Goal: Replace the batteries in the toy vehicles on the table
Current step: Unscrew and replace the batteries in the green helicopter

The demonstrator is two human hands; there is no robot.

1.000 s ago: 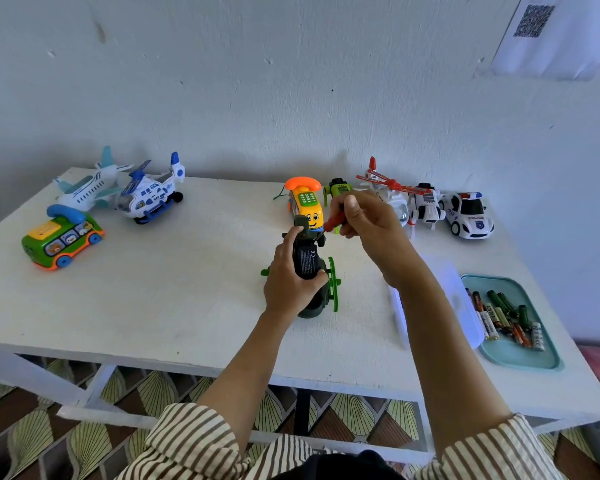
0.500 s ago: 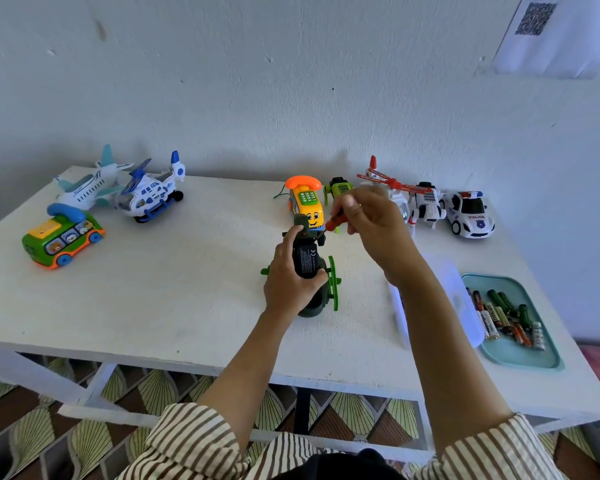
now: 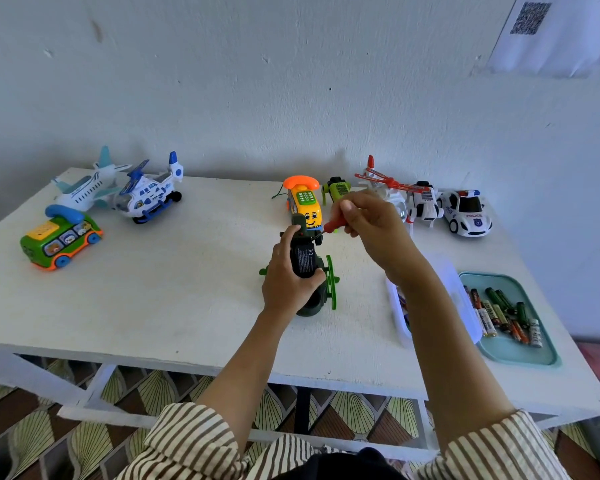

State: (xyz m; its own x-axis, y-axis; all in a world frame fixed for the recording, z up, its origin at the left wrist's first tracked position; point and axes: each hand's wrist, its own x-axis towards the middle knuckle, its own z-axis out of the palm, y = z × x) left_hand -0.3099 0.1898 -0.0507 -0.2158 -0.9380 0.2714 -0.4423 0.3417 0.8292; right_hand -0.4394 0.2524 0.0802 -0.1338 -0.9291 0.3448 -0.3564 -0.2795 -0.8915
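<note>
Helicopter [image 3: 304, 259] is lying belly-up, left hand [image 3: 286, 285] gripping it. Right hand [image 3: 371, 226] is pinching screwdriver [image 3: 332, 225], tip touching underside.

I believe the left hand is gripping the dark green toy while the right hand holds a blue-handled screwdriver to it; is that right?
Not quite: the head view shows the screwdriver has a red handle, not a blue one. The rest holds: the left hand grips the dark green toy while the right hand holds the screwdriver to it.
</note>
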